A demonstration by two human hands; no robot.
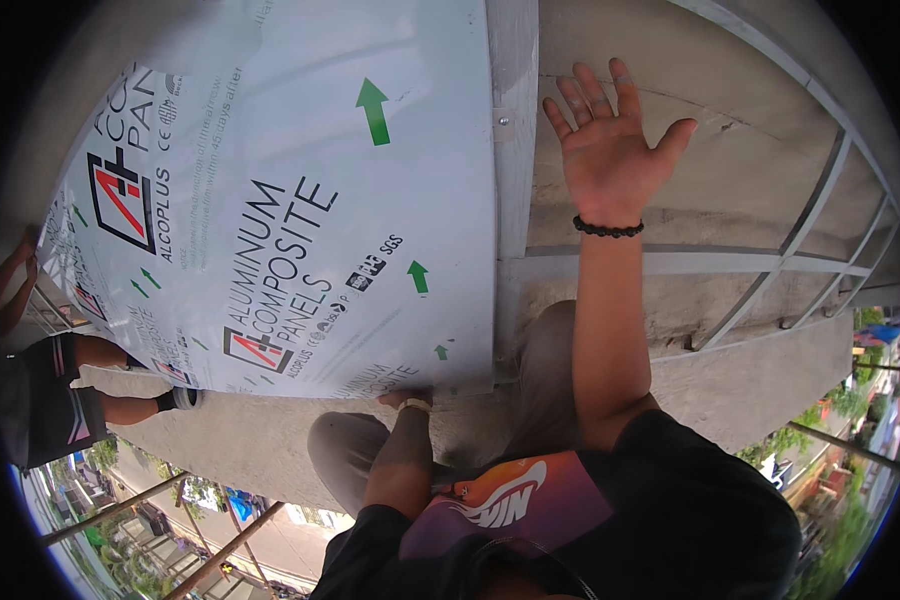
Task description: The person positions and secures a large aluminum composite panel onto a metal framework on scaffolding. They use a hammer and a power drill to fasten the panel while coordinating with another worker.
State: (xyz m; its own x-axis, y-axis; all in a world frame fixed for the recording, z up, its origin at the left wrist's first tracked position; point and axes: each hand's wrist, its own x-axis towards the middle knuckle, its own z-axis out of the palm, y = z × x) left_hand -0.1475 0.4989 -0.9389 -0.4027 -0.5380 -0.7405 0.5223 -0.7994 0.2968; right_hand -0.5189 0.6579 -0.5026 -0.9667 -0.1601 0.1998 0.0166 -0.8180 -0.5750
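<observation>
A large pale cladding panel [300, 150], covered in a printed film with green arrows, fills the left and middle of the view. Its right side lies along a grey metal upright [515, 190]. My left hand [402, 399], with a light band on the wrist, touches the panel's near edge; most of its fingers are hidden there. To the right of the upright, my right hand [615, 150] is raised with the palm showing and the fingers spread. It holds nothing, and a dark beaded bracelet circles its wrist.
Grey metal framing [690, 262] crosses in front of a concrete wall on the right. At the far left, a person [55, 395] in dark shorts stands near the panel, one hand by its edge. Poles [225, 550] and greenery lie beyond the concrete ledge [240, 440].
</observation>
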